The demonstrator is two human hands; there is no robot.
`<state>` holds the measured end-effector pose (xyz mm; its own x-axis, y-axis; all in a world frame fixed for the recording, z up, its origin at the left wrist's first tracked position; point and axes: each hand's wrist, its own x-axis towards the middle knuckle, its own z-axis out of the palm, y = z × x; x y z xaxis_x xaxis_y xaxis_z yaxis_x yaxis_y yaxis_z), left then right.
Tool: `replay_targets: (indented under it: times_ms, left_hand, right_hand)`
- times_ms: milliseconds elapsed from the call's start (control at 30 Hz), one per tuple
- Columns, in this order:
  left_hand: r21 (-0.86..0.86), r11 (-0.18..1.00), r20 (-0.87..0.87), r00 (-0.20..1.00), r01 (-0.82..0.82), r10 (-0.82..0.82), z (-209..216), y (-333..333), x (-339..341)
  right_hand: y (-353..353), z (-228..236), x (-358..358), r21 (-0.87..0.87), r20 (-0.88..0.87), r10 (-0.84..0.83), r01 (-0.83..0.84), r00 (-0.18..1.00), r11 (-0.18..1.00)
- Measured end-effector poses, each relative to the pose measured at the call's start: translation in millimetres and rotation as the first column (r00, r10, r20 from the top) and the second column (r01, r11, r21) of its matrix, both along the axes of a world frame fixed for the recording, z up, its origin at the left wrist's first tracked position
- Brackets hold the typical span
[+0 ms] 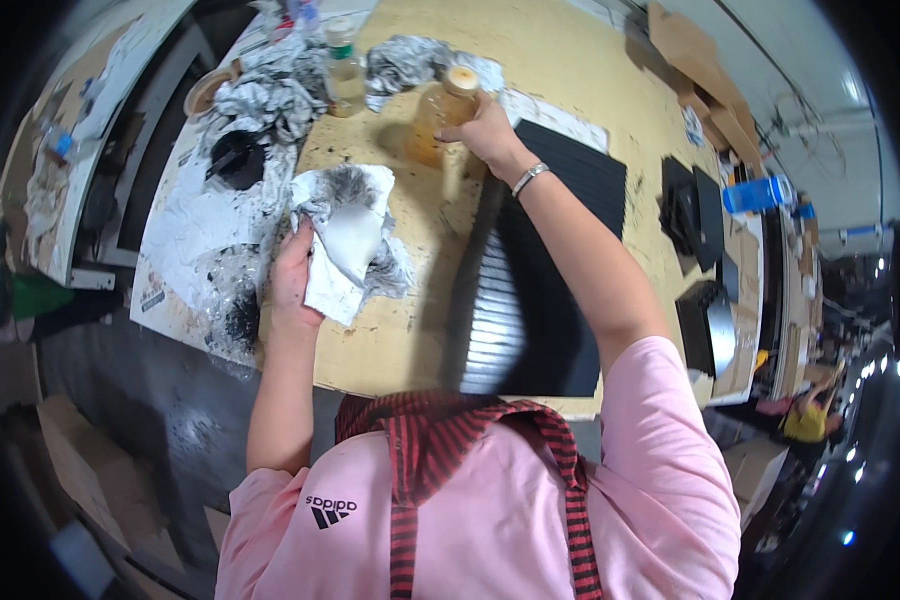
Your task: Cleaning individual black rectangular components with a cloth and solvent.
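Observation:
My left hand [292,275] is closed on a white rag [332,270] smudged with black, held over the yellowish tabletop [410,340]. My right hand [485,135] reaches to the far side, its fingers wrapped around a clear bottle [440,115] with a pale cap and amber staining inside. Whether the bottle's base rests on the table, I cannot tell. Under my right forearm lies a black ribbed panel [560,250], its near end by the table's front edge.
Behind the rag stands another clear bottle [345,80] with a green band. Stained cloths [405,65] are heaped at the back, beside a dark bowl-like container [237,158] on the left. Black pieces [708,215], a blue bottle [755,195] and cardboard [715,75] are at the right.

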<state>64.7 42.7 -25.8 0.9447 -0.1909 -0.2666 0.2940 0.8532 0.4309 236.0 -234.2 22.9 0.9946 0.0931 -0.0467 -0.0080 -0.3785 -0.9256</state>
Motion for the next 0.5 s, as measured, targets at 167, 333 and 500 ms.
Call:
replay_targets:
  times_ms: [167,333,500]
  left_hand:
    - [0.202,0.977,0.187,0.976,0.069,-0.108,40.6,-17.3,-9.1]
    - [0.793,0.472,0.187,0.583,0.385,-0.790,123.9,-127.2,-20.9]
    - [0.729,0.107,0.121,-0.026,-0.676,-0.992,65.6,-218.2,-54.5]
  right_hand:
    - [-109.7,63.1,-121.8,-0.090,0.184,-0.006,0.023,0.983,0.996]
    - [-239.3,41.3,-320.1,-0.037,-0.003,-0.192,0.192,0.981,0.981]
    - [-178.0,-32.6,-402.3,-0.035,-0.136,-0.119,0.116,0.983,0.993]
